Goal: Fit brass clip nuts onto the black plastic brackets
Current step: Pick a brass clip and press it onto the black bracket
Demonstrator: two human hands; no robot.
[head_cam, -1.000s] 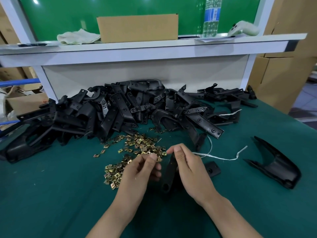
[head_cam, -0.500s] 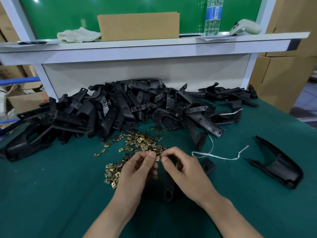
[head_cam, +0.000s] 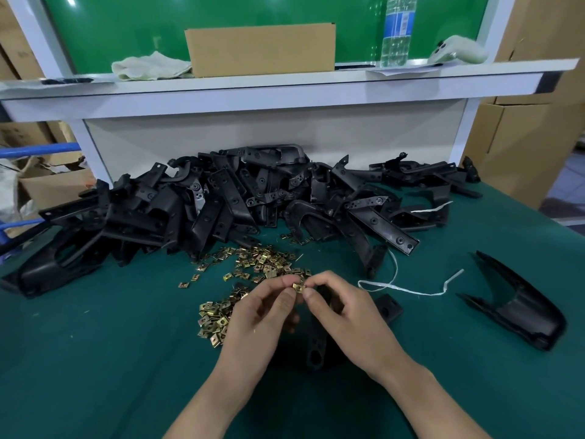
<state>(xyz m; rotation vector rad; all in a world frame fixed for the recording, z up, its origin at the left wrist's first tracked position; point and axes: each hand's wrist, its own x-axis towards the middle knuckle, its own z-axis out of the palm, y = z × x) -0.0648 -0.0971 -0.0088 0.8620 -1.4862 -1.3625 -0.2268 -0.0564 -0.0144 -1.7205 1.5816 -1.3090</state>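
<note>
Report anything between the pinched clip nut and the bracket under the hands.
Nothing visible. The left hand and right hand pinch the brass clip nut over the black bracket, hiding its far end.

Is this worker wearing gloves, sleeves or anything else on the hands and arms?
No gloves: the left hand and right hand are bare, with short nails. No ring, watch or wristband shows. The left forearm and right forearm are bare too; no sleeve reaches into view.
</note>
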